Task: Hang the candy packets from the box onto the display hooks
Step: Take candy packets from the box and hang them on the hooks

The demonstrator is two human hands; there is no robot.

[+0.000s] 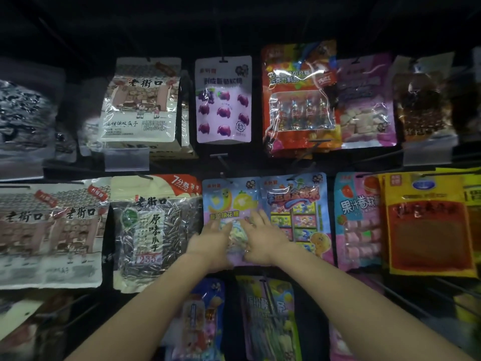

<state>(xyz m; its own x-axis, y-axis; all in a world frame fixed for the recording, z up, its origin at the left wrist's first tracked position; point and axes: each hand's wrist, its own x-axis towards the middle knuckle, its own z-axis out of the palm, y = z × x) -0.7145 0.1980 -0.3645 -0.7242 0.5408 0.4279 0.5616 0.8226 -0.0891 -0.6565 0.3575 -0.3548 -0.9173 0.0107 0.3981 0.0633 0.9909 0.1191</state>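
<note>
Both hands are on the same candy packet (230, 201), the pastel blue one with the moon and lemon cartoon, hanging dead centre in the middle row of the display. Its top edge sits up at a hook (224, 177), and the lower half is mostly hidden behind the hands.

The left grip (212, 239) lies on the packet's 8 o'clock corner with the fingers stretched out fairly straight against the front (they're a bit blurry, so take that loosely). The right grip (261, 237) is on the 4 o'clock side, fingers (256, 217) spread flat over the plastic. Neither one looks curled round anything; they're just pressed onto the packet from both sides.

Neighbours, going round from the packet:
- 9 o'clock: a sunflower seed bag (153, 230), just beside it
- 3 o'clock: a blue cartoon packet (296, 204), edge overlapping it
- further out at 3: a pink fruit-roll packet (356, 220)
- 12 o'clock, one row up: a lilac grape gummy packet (223, 100)
- 1 o'clock: a red packet (299, 100) with a clear window
- 5 o'clock, row below: a green packet (268, 316), between the forearms
</note>
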